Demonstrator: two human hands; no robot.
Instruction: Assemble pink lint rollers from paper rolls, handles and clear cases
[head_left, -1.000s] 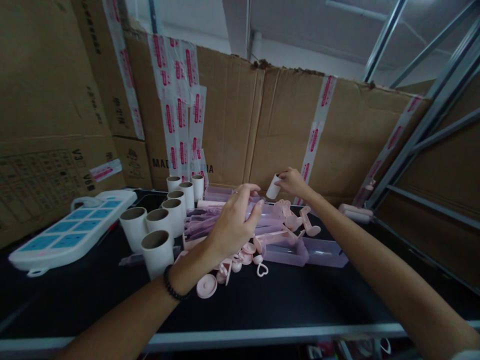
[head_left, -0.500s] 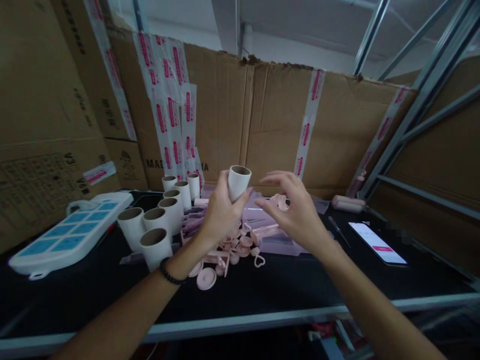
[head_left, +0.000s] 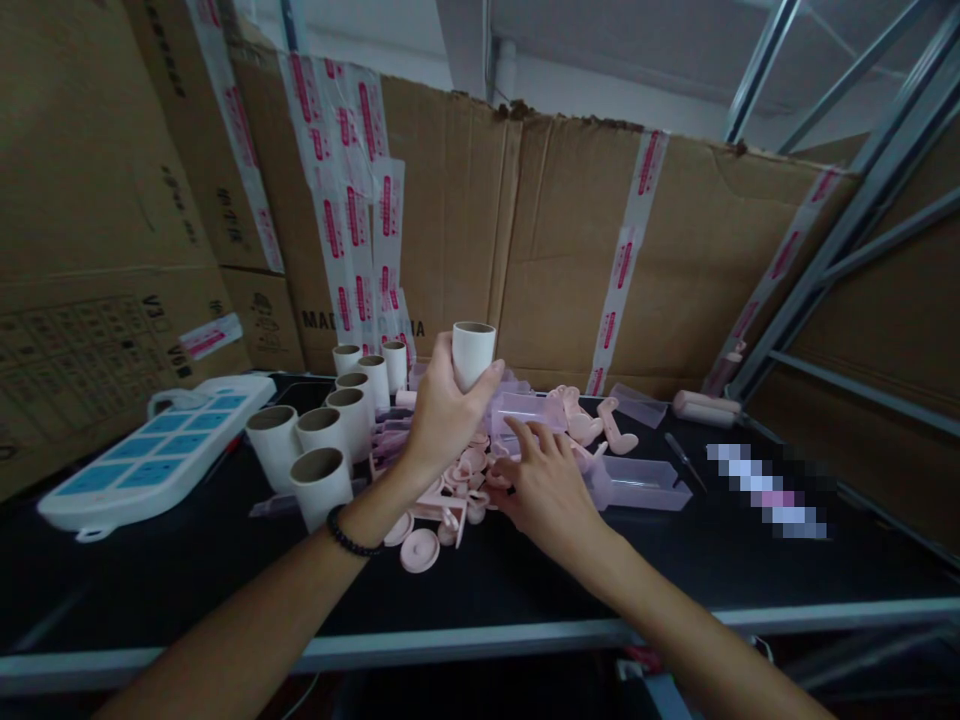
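Observation:
My left hand [head_left: 444, 415] is wrapped round a white cardboard tube [head_left: 473, 355], held upright with its open end up. My right hand [head_left: 544, 485] reaches down over the heap of small pink plastic parts [head_left: 469, 470], fingers apart and partly curled. Its fingertips are at the heap's right side; whether they touch a part I cannot tell. Under and beside the right hand lie translucent purple plastic pieces [head_left: 645, 485]. Pink note-shaped parts [head_left: 619, 430] lie just behind. A round pink disc [head_left: 419, 550] sits at the heap's front.
Several white tubes [head_left: 321, 480] stand upright on the left. A white power strip [head_left: 157, 445] lies at far left. To the right are a thin pen-like tool [head_left: 685, 461], a pixelated phone [head_left: 769, 492] and a pink bottle [head_left: 705, 408]. Cardboard walls [head_left: 555, 250] enclose the black table.
My right hand has moved down from beside the tube to the pink parts. The left hand still holds the tube, now more upright. The view has shifted slightly.

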